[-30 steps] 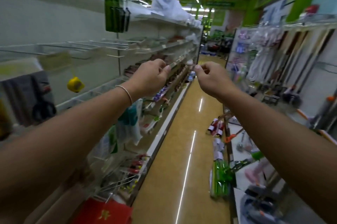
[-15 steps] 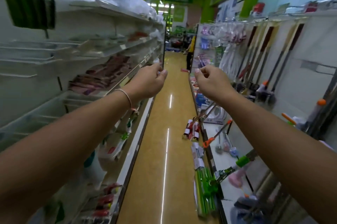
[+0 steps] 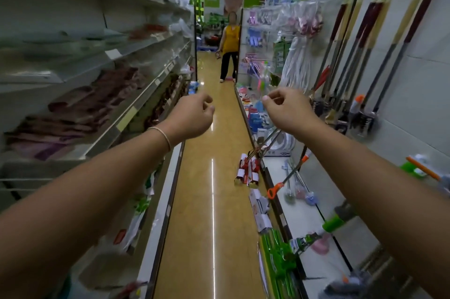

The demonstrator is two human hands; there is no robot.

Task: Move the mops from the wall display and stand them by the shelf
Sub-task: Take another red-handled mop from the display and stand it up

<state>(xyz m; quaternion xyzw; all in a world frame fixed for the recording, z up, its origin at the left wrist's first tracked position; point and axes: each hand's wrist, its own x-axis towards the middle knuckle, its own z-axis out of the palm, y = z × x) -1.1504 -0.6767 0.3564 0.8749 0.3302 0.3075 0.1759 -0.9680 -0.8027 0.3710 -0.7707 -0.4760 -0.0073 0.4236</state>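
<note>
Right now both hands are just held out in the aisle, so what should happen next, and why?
Probably swing the right hand rightward to the hanging mops on the wall display. Both hands, the left hand too, hold nothing, fingers loosely curled, and the mops hang untouched, up to the right.

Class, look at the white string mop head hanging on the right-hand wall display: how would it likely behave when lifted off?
The white string mop head hangs in loose strands, so it is probably floppy and would sway. It looks dry, so likely light.
</note>
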